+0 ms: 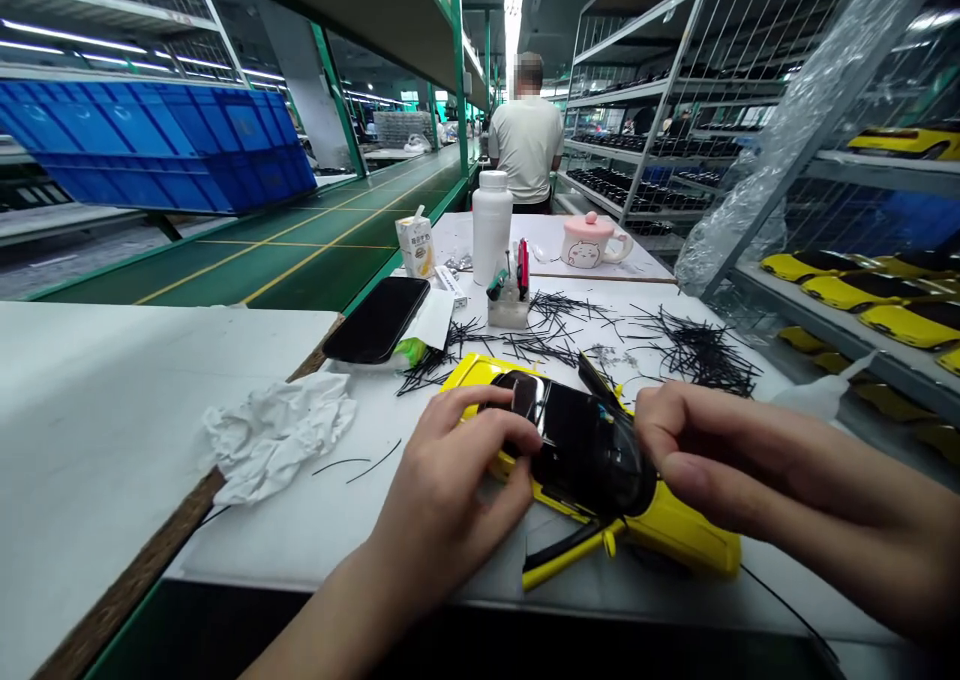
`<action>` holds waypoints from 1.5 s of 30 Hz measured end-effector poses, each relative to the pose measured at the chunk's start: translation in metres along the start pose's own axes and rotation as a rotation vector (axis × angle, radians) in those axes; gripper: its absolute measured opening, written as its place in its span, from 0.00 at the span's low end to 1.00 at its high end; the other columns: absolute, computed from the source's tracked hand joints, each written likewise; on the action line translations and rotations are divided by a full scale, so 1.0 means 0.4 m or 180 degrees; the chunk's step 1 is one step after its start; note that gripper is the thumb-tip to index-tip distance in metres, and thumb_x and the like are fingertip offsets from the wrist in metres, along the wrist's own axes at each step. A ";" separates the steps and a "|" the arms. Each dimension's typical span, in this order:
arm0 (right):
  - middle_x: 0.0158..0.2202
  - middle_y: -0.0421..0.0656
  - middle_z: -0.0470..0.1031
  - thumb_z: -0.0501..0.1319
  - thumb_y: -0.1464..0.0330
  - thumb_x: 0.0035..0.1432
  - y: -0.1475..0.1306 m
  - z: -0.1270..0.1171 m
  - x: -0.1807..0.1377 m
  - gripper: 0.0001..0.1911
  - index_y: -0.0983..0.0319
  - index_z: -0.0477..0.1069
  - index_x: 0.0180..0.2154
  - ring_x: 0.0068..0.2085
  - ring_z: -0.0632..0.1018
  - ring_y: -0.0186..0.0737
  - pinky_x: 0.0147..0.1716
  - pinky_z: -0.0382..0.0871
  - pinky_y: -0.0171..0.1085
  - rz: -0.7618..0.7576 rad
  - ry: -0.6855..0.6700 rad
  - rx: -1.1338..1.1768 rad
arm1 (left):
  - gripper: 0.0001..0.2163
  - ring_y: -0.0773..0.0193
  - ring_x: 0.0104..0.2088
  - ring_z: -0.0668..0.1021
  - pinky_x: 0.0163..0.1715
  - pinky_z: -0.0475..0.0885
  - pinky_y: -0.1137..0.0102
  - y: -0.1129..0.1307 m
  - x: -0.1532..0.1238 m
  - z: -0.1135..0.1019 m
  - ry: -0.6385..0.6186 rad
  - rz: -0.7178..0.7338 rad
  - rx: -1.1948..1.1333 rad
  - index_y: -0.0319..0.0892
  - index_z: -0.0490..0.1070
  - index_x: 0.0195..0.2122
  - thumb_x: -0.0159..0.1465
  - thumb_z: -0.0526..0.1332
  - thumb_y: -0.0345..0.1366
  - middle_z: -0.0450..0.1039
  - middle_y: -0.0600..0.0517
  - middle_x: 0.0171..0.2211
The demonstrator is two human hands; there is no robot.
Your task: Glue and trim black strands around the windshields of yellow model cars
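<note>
A yellow model car (694, 525) with a black roof lies on the white work surface, its nose toward the lower right. Both doors stand swung out: the near door (562, 560) toward me and the far door (596, 375) away from me. My left hand (450, 490) grips the car around its rear roof and side, fingers bent over the top and thumb at the near side. Above the windshield end, my right hand (712, 450) is closed in a pinch; whatever is between its fingertips is hidden.
Thin black strips (697, 350) are strewn behind the car. Beyond them stand a small tool holder (508, 310), a white bottle (492, 230) and a pink-lidded mug (589, 245). A phone (379, 318) and crumpled white cloth (281, 435) lie left. Racks with yellow cars (862, 295) flank the right.
</note>
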State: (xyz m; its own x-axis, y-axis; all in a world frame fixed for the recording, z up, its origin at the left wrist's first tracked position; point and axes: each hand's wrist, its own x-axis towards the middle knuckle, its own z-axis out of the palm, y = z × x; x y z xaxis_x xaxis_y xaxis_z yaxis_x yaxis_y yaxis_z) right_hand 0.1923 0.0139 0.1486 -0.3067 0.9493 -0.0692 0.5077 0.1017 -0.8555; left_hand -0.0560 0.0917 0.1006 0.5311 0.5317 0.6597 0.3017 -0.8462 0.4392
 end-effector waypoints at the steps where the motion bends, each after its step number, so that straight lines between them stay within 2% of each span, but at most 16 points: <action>1: 0.38 0.38 0.66 0.53 0.53 0.74 0.002 0.002 -0.001 0.12 0.52 0.66 0.42 0.39 0.67 0.38 0.35 0.68 0.30 0.0015 0.0012 0.0027 | 0.10 0.63 0.54 0.75 0.58 0.69 0.71 -0.002 -0.007 -0.003 0.0044 0.0117 0.0157 0.43 0.72 0.43 0.64 0.62 0.22 0.80 0.54 0.41; 5: 0.37 0.38 0.67 0.54 0.54 0.74 0.003 0.008 0.001 0.12 0.52 0.68 0.42 0.38 0.68 0.38 0.34 0.67 0.29 0.0048 0.0034 0.0137 | 0.12 0.63 0.57 0.73 0.62 0.67 0.72 0.008 -0.007 -0.002 0.0028 0.0253 -0.0101 0.43 0.71 0.47 0.65 0.64 0.23 0.79 0.53 0.43; 10: 0.32 0.37 0.64 0.56 0.51 0.72 0.002 0.007 -0.008 0.14 0.53 0.68 0.40 0.30 0.62 0.35 0.27 0.61 0.28 0.0235 0.0042 0.0310 | 0.09 0.65 0.50 0.78 0.53 0.72 0.74 0.010 0.014 0.006 -0.0111 0.0092 -0.0547 0.44 0.74 0.41 0.65 0.66 0.22 0.79 0.54 0.40; 13: 0.31 0.37 0.62 0.58 0.51 0.70 0.007 0.008 -0.015 0.15 0.54 0.67 0.38 0.29 0.60 0.35 0.26 0.59 0.28 0.0321 0.0079 0.0432 | 0.09 0.66 0.48 0.79 0.51 0.73 0.75 -0.001 0.012 -0.002 -0.0208 -0.0115 -0.0482 0.43 0.74 0.40 0.64 0.65 0.21 0.78 0.53 0.40; 17: 0.30 0.37 0.65 0.59 0.52 0.70 0.008 0.008 -0.013 0.14 0.54 0.67 0.38 0.28 0.62 0.34 0.24 0.61 0.28 0.0207 0.0132 0.0363 | 0.09 0.66 0.51 0.77 0.54 0.70 0.76 -0.001 0.002 -0.007 -0.0233 0.0050 -0.0308 0.41 0.74 0.44 0.65 0.64 0.22 0.79 0.52 0.43; 20: 0.31 0.38 0.69 0.58 0.54 0.71 0.007 0.007 -0.001 0.12 0.53 0.68 0.37 0.28 0.68 0.35 0.25 0.66 0.28 -0.0113 0.0255 0.0121 | 0.08 0.66 0.49 0.77 0.53 0.70 0.75 0.005 -0.001 0.003 -0.0112 0.0132 -0.0162 0.41 0.74 0.42 0.66 0.63 0.22 0.79 0.52 0.41; 23: 0.37 0.39 0.75 0.58 0.62 0.72 0.016 0.016 0.026 0.05 0.52 0.71 0.42 0.37 0.76 0.37 0.35 0.73 0.30 -0.0693 0.0357 -0.0423 | 0.06 0.64 0.47 0.78 0.50 0.72 0.72 0.006 -0.004 0.017 0.0019 0.0080 -0.0049 0.41 0.73 0.40 0.67 0.63 0.22 0.79 0.52 0.39; 25: 0.41 0.41 0.77 0.60 0.69 0.69 0.027 0.032 0.052 0.07 0.53 0.72 0.47 0.40 0.78 0.38 0.39 0.74 0.31 -0.1124 0.0418 -0.0870 | 0.06 0.63 0.47 0.78 0.49 0.73 0.70 0.007 -0.007 0.023 0.0102 0.0024 -0.0066 0.41 0.72 0.39 0.66 0.63 0.23 0.78 0.52 0.38; 28: 0.40 0.44 0.77 0.61 0.74 0.66 0.041 0.065 0.092 0.09 0.58 0.72 0.46 0.38 0.78 0.39 0.36 0.72 0.33 -0.1608 0.0577 -0.1355 | 0.07 0.61 0.46 0.79 0.48 0.74 0.68 0.009 -0.007 0.028 0.0162 -0.0097 -0.0143 0.43 0.70 0.37 0.66 0.62 0.23 0.78 0.53 0.36; 30: 0.36 0.44 0.76 0.60 0.74 0.68 0.044 0.080 0.112 0.04 0.61 0.72 0.43 0.35 0.77 0.39 0.33 0.70 0.34 -0.1847 0.0687 -0.1600 | 0.07 0.60 0.46 0.79 0.47 0.75 0.67 0.010 -0.007 0.029 0.0152 -0.0175 -0.0213 0.44 0.69 0.37 0.66 0.62 0.23 0.78 0.53 0.35; 33: 0.32 0.44 0.74 0.56 0.75 0.71 0.043 0.085 0.123 0.07 0.62 0.71 0.40 0.32 0.73 0.38 0.30 0.67 0.34 -0.2158 0.0790 -0.1867 | 0.08 0.60 0.46 0.79 0.48 0.75 0.66 0.007 -0.010 0.032 0.0115 -0.0219 -0.0320 0.45 0.68 0.37 0.66 0.61 0.23 0.78 0.53 0.35; 38: 0.36 0.44 0.73 0.58 0.75 0.71 0.049 0.061 0.089 0.06 0.62 0.73 0.44 0.35 0.72 0.36 0.33 0.66 0.33 -0.2138 0.0539 -0.1888 | 0.09 0.57 0.52 0.74 0.58 0.70 0.62 0.001 -0.025 0.037 0.0216 -0.0330 -0.0072 0.43 0.65 0.42 0.65 0.60 0.24 0.73 0.50 0.40; 42: 0.35 0.42 0.73 0.58 0.73 0.70 0.061 0.037 0.049 0.12 0.57 0.72 0.52 0.33 0.74 0.38 0.32 0.66 0.36 -0.1910 0.0258 -0.1893 | 0.10 0.57 0.53 0.71 0.64 0.63 0.60 0.004 -0.028 0.040 0.0106 -0.0365 -0.0068 0.41 0.65 0.46 0.64 0.61 0.26 0.71 0.48 0.44; 45: 0.34 0.41 0.78 0.59 0.74 0.69 0.067 0.024 0.034 0.16 0.55 0.70 0.56 0.33 0.77 0.41 0.34 0.68 0.40 -0.1908 -0.0097 -0.2092 | 0.10 0.56 0.55 0.69 0.65 0.62 0.61 0.007 -0.026 0.043 0.0050 -0.0398 -0.0104 0.39 0.66 0.47 0.65 0.60 0.27 0.71 0.46 0.45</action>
State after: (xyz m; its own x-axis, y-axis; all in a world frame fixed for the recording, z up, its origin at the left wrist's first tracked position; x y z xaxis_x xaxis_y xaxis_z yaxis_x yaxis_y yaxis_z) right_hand 0.1939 0.0267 0.1199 -0.6858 0.6743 0.2738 0.6114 0.7379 -0.2857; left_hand -0.0470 0.0833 0.0843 0.4784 0.6336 0.6080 0.3387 -0.7720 0.5379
